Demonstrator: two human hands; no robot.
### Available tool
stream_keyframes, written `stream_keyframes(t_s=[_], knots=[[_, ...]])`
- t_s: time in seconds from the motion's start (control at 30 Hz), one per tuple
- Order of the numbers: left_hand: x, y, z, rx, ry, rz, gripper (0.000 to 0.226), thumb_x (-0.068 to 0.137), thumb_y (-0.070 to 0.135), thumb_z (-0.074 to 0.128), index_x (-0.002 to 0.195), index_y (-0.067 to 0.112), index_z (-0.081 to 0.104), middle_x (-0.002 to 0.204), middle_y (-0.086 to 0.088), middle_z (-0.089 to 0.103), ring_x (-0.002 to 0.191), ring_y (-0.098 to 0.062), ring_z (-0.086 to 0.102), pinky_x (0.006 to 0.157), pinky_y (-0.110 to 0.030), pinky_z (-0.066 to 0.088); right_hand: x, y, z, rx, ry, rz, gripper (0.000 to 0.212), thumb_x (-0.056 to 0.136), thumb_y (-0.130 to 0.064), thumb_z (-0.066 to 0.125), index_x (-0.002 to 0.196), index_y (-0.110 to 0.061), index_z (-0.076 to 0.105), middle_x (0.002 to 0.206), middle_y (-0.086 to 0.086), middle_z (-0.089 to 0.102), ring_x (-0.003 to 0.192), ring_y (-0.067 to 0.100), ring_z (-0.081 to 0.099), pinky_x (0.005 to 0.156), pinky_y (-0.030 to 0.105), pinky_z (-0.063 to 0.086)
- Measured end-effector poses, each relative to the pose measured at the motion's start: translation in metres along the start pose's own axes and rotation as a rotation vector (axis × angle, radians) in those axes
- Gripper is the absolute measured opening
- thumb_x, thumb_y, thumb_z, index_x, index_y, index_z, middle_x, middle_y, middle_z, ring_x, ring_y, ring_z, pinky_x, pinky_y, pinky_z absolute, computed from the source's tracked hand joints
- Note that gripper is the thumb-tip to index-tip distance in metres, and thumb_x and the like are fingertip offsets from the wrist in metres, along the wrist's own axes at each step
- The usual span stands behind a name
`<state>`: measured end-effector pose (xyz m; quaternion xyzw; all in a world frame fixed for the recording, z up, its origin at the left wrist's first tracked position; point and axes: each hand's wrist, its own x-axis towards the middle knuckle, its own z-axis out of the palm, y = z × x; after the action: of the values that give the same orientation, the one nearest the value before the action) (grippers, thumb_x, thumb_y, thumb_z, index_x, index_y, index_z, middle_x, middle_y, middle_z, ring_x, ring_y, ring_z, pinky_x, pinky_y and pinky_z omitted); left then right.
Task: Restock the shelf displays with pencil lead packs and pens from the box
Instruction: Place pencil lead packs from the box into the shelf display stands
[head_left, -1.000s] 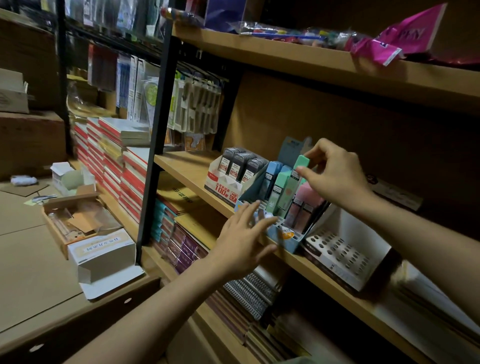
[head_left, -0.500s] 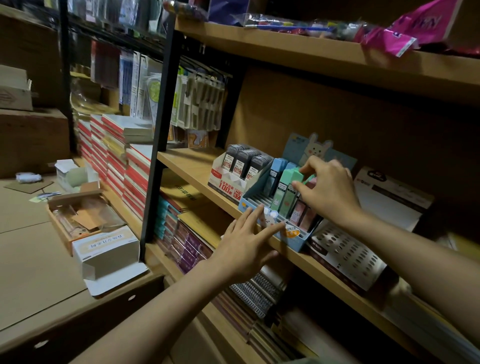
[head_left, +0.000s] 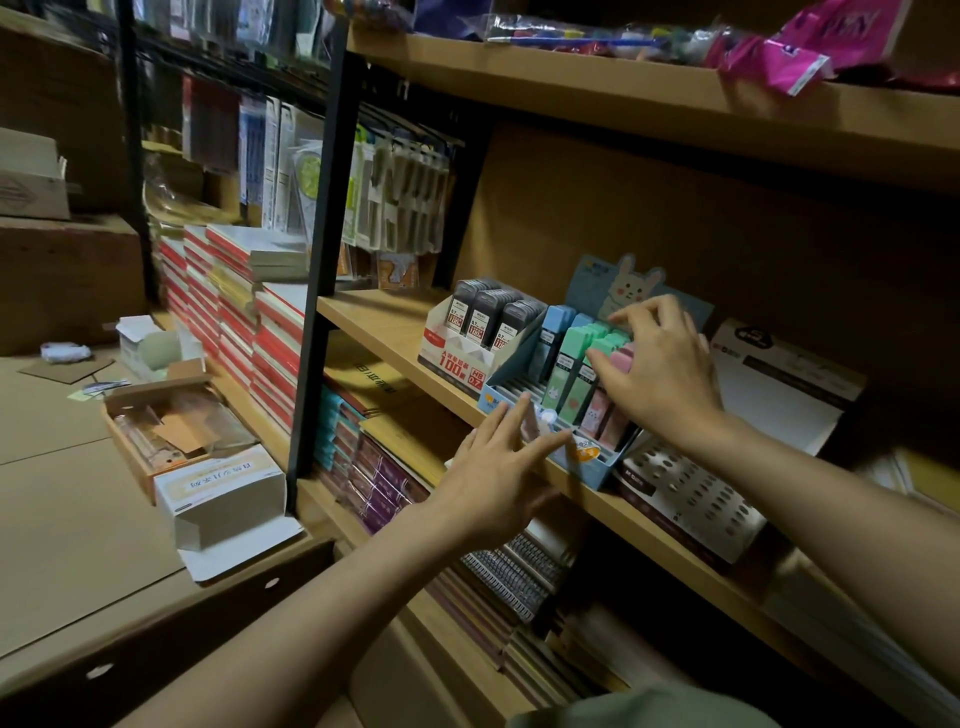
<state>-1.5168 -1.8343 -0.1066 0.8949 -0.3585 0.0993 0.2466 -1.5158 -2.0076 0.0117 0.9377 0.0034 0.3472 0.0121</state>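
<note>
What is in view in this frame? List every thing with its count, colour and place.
blue display box: one, middle shelf, bunny card behind
pastel lead packs: several, blue, green, pink, standing in blue display box
white-red display box: one, left of it
black lead packs: three rows, in white-red display box
perforated pen tray: one, white, empty holes, right
white carton: one, floor left
notebook stacks: red-white, left bay
left hand: fingers straight, at blue box front
right hand: fingers on pack tops
</note>
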Motion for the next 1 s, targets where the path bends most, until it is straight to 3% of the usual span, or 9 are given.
stream_keyframes(t_s=[0.07,0.17,0.33,0.43,0.53,0.67,0.83,0.9,1.0], knots=[[-0.007,0.003,-0.008,-0.045,0.096,0.008,0.062,0.094,0.042,0.055,0.148,0.04,0.025,0.163,-0.001,-0.002,0.149,-0.023,-0.002,0.12,-0.045,0.013,-0.008,-0.007,-0.005,0.129,0.043,-0.012,0.035,0.089,-0.036,0.063,0.119,-0.019,0.056,0.12,0.004,0.048,0.109,0.022,0.051,0.092,0.037,0.043],[-0.025,0.001,-0.016,-0.136,0.196,-0.041,0.041,0.094,0.034,0.058,0.134,0.028,0.05,0.145,-0.001,0.04,0.134,-0.019,0.033,0.109,-0.033,0.034,-0.03,-0.025,-0.007,0.328,0.087,-0.104,0.022,0.089,-0.024,0.064,0.11,-0.018,0.06,0.112,-0.001,0.053,0.098,0.014,0.053,0.088,0.04,0.049],[-0.086,-0.025,-0.013,-0.348,-0.072,-0.318,0.014,0.094,0.029,0.06,0.105,0.022,0.066,0.097,0.009,0.067,0.089,-0.003,0.063,0.08,-0.022,0.053,-0.087,-0.062,0.016,0.511,-0.145,-0.26,0.01,0.087,-0.02,0.065,0.096,-0.022,0.061,0.094,-0.01,0.053,0.074,-0.007,0.046,0.065,0.011,0.034],[-0.141,-0.047,0.003,-0.395,-0.22,-0.519,0.002,0.091,0.023,0.065,0.09,0.025,0.064,0.082,0.011,0.064,0.073,0.002,0.06,0.065,-0.012,0.044,-0.125,-0.087,0.046,0.549,-0.374,-0.34,0.006,0.087,-0.019,0.064,0.087,-0.024,0.06,0.091,-0.006,0.059,0.073,0.001,0.051,0.062,0.017,0.039],[-0.199,-0.063,0.022,-0.521,-0.261,-0.819,0.01,0.088,0.014,0.068,0.083,0.022,0.066,0.082,0.006,0.066,0.073,-0.002,0.06,0.067,-0.014,0.047,-0.165,-0.111,0.086,0.573,-0.576,-0.362,0.004,0.085,-0.015,0.064,0.086,-0.018,0.067,0.09,-0.002,0.065,0.078,0.009,0.058,0.067,0.021,0.047],[-0.251,-0.074,0.059,-0.674,-0.038,-1.186,0.012,0.09,0.006,0.062,0.098,0.014,0.067,0.091,-0.002,0.065,0.076,-0.009,0.06,0.064,-0.019,0.051,-0.219,-0.14,0.141,0.624,-0.804,-0.23,0.01,0.084,-0.013,0.066,0.09,-0.02,0.068,0.088,-0.003,0.068,0.08,0.007,0.06,0.072,0.019,0.047],[-0.277,-0.069,0.142,-0.709,0.195,-1.494,0.046,0.089,0.004,0.058,0.133,0.013,0.047,0.129,-0.011,0.05,0.096,-0.018,0.058,0.059,-0.022,0.049,-0.281,-0.166,0.199,0.587,-1.13,-0.044,0.017,0.085,-0.015,0.065,0.102,-0.018,0.066,0.096,-0.001,0.067,0.09,0.015,0.063,0.08,0.03,0.052],[-0.285,-0.066,0.174,-0.615,0.13,-1.582,0.058,0.089,0.011,0.06,0.142,0.019,0.038,0.142,-0.013,0.036,0.119,-0.028,0.048,0.084,-0.034,0.054,-0.303,-0.17,0.215,0.578,-1.218,0.001,0.017,0.085,-0.016,0.067,0.102,-0.018,0.066,0.101,0.002,0.068,0.087,0.014,0.061,0.076,0.025,0.05],[-0.295,-0.064,0.207,-0.446,-0.07,-1.681,0.074,0.091,0.025,0.058,0.151,0.032,0.016,0.159,-0.013,0.004,0.143,-0.036,0.011,0.115,-0.049,0.026,-0.332,-0.17,0.236,0.545,-1.37,-0.005,0.024,0.084,-0.02,0.072,0.104,-0.014,0.061,0.106,0.004,0.067,0.087,0.012,0.059,0.079,0.024,0.05]])
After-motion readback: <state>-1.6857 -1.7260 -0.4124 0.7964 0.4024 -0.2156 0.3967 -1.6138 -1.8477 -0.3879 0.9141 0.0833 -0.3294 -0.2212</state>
